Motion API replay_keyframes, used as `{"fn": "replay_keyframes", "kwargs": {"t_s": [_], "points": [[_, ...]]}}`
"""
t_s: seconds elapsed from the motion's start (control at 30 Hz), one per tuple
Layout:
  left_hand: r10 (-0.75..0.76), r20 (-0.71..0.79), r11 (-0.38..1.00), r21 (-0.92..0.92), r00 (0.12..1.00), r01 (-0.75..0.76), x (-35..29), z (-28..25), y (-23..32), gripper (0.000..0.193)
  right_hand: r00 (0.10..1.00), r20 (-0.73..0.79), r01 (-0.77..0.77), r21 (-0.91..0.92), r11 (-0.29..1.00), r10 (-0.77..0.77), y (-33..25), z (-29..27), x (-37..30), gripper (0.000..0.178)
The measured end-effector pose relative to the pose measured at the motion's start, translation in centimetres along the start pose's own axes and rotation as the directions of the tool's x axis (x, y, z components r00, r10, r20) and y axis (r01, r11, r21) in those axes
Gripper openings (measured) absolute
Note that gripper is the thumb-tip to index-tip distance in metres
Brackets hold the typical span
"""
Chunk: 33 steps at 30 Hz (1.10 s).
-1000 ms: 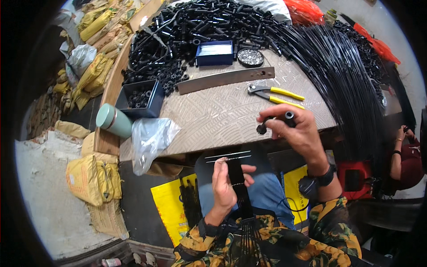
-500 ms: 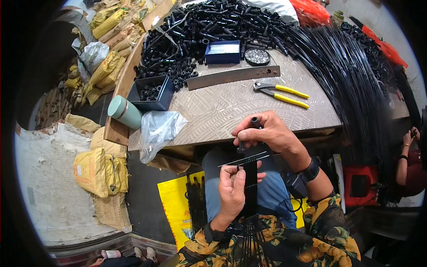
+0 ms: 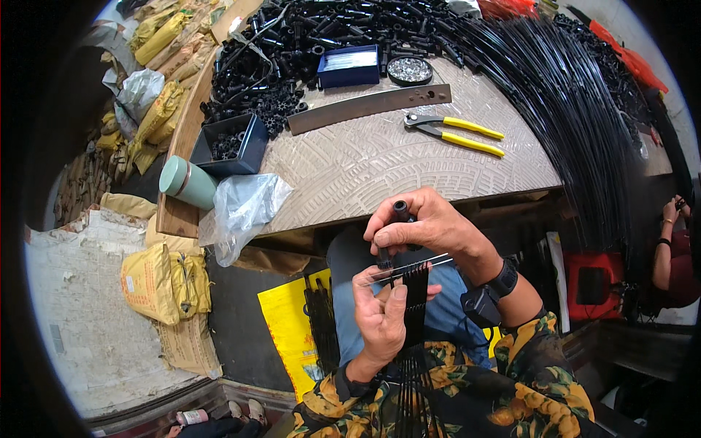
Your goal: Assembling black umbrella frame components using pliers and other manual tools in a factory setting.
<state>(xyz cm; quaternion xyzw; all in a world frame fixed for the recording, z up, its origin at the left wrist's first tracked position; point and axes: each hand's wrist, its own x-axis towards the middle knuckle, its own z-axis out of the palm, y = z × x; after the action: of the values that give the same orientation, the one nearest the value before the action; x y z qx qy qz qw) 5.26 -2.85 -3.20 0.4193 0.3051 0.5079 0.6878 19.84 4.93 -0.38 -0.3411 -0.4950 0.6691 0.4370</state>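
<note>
My right hand (image 3: 431, 226) is closed around a black tubular part (image 3: 400, 209), held upright with its round hollow end on top. Its lower end comes down beside the left fingertips; whether it touches the rods there I cannot tell. Below it, my left hand (image 3: 381, 314) is closed on a flat row of thin black rods (image 3: 415, 299), thumb on the near side. The rods hang side by side over my lap. Thin silvery wires (image 3: 438, 258) run crosswise at their upper ends.
Yellow-handled pliers (image 3: 467, 136) and a flat metal bar (image 3: 369, 109) lie on the table (image 3: 350, 168). Behind are a blue box (image 3: 349, 77), a round dish (image 3: 410, 71) and piled black tubes (image 3: 321, 25). A bin (image 3: 252, 150), green bottle (image 3: 188, 182) and long rods (image 3: 555, 102) flank it.
My right hand has brought the black tubular part down and left, close to the left fingertips and rod ends. My left hand keeps its hold. The whole view has shifted slightly.
</note>
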Motion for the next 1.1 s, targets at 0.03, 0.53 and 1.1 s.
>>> {"fn": "replay_keyframes", "kwargs": {"t_s": [0.03, 0.53, 1.1], "points": [[0.014, 0.012, 1.000, 0.018, 1.000, -0.014, 0.0, 0.0, 0.0, 0.028, 1.000, 0.008, 0.000, -0.029, 1.000, 0.001, 0.0, 0.1, -0.1, 0.018], [0.003, -0.021, 0.998, 0.063, 1.000, -0.001, 0.4, 0.3, 0.1, 0.035, 0.972, 0.120, 0.224, -0.211, 0.952, -0.202, 0.2, -0.4, 0.2, 0.016], [0.204, -0.238, 0.973, 0.156, 0.950, -0.170, 1.1, -0.9, 0.2, 0.029, 0.843, -0.488, 0.313, 0.100, 0.945, -0.227, 4.5, 4.9, -4.0, 0.022]]}}
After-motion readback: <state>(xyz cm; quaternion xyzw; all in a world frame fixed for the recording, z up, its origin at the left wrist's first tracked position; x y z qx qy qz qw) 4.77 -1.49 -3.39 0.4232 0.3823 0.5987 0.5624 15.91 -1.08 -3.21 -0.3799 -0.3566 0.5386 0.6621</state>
